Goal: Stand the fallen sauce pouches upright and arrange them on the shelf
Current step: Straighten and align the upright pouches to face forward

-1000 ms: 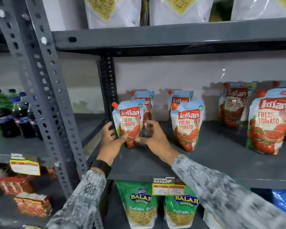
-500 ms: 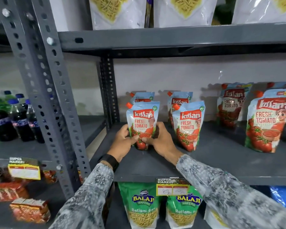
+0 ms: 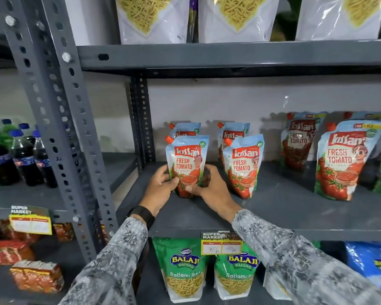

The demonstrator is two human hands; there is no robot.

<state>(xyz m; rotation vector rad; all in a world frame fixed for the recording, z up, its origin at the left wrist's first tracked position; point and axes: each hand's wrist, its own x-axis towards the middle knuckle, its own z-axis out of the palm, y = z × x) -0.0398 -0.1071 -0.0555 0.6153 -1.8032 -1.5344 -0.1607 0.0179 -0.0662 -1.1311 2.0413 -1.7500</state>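
A small Kissan tomato ketchup pouch with an orange cap stands upright on the grey shelf, at its left end. My left hand grips its lower left side and my right hand its lower right side. Directly behind it stands another small pouch, mostly hidden. To the right a second front pouch stands upright with one more pouch behind it. Further right stand larger ketchup pouches, one in front and one behind.
A perforated grey upright post stands left of the shelf, with cola bottles beyond it. Noodle snack bags fill the shelf above. Green Balaji bags and a price tag sit below.
Both hands have slid the held pouch to the right along the shelf, so it now stands straight in front of the rear-left pouch. The other pouches stayed put.
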